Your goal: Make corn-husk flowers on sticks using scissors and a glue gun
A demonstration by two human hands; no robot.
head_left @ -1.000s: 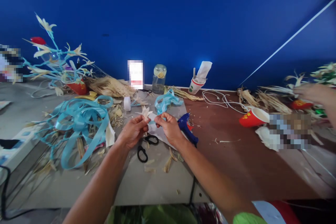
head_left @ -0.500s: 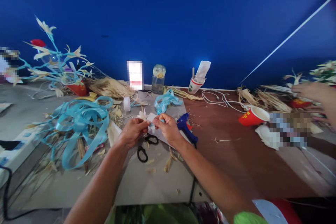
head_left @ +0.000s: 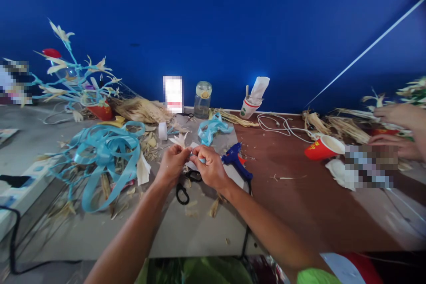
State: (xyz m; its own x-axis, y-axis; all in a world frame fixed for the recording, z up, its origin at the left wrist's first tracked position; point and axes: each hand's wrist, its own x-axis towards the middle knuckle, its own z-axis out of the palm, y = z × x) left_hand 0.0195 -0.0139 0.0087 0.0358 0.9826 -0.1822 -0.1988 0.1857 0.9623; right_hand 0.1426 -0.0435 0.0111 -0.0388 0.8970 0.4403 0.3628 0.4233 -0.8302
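Right now both hands are meeting just above the scissors, over the worktop. The left hand is pinching the base of a pale flower, with its petals pointing away from the person. The right hand is closing thumb and forefinger on a bit of blue ribbon at that base. This is looking like a binding step, partway through. Further work is calling for a firm left pinch and small, close right-hand turns. A glue gun is lying just right of the scissors.
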